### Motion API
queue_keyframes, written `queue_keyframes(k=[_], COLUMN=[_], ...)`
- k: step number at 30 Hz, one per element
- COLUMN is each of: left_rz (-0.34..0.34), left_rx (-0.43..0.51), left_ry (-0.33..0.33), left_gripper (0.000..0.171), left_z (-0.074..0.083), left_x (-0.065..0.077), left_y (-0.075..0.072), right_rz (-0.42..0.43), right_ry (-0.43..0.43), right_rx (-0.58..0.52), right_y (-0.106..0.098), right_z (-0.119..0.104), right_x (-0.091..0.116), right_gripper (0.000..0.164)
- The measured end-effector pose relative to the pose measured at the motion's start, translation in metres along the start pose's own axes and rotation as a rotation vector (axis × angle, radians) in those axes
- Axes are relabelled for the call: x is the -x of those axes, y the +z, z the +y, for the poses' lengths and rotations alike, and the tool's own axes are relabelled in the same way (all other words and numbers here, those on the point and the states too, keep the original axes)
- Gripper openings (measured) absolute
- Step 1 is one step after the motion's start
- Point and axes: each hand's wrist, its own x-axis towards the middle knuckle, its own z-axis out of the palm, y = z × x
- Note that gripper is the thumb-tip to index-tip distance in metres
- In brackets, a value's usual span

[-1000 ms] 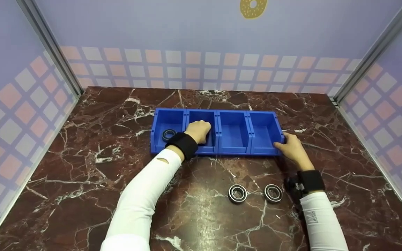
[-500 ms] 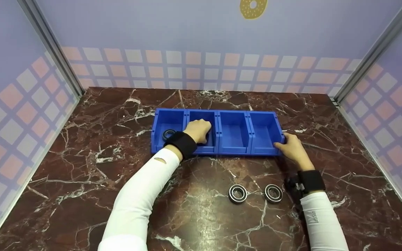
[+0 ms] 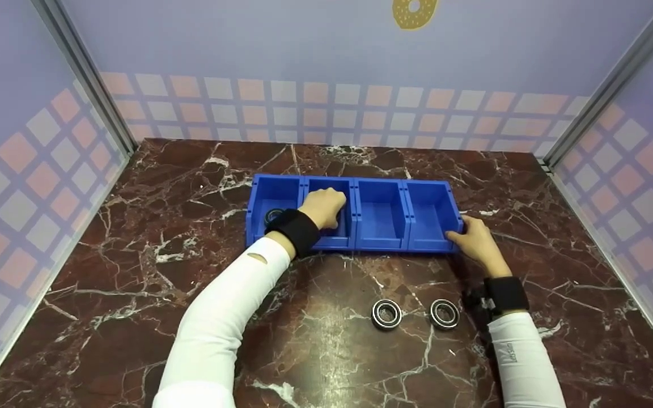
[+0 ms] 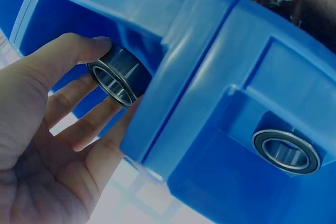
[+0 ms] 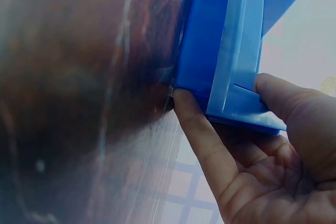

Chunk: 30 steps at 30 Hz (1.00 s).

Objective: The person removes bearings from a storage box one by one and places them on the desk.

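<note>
A row of joined blue storage bins [image 3: 380,245] stands on the table. My left hand [image 3: 323,208] is inside the second bin from the left. In the left wrist view, its thumb and fingers hold a bearing [image 4: 127,69] with a dark outer ring; the head view hides this bearing behind the hand. Another bearing [image 4: 286,169] lies in the leftmost bin, partly covered by the wristband in the head view. My right hand [image 3: 472,239] grips the right end of the bin row, thumb at the side wall's edge [image 5: 247,95] and fingers low on the outside.
Two more bearings, a left one [image 3: 386,327] and a right one [image 3: 445,326], lie flat on the dark marble-patterned table [image 3: 326,362] in front of the bins. A tiled, lilac back wall [image 3: 326,51] and side walls enclose the table.
My left hand has risen slightly within the second bin. My right hand stays at the right end of the bins, and the two bearings on the table lie where they were.
</note>
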Motion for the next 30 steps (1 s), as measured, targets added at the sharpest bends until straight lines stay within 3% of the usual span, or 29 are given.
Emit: queue_keyframes(k=[10, 30], left_rz=[0.017, 0.054], left_rx=[0.032, 0.025], left_ry=[0.016, 0.044], left_gripper=[0.014, 0.016], left_z=[0.001, 0.002], left_x=[0.003, 0.018], left_y=[-0.011, -0.031], right_rz=[0.011, -0.007], right_ry=[-0.008, 0.031], right_rx=[-0.016, -0.012], right_y=[0.001, 0.002], right_z=[0.002, 0.0], right_x=[0.001, 0.001], right_gripper=[0.043, 0.045])
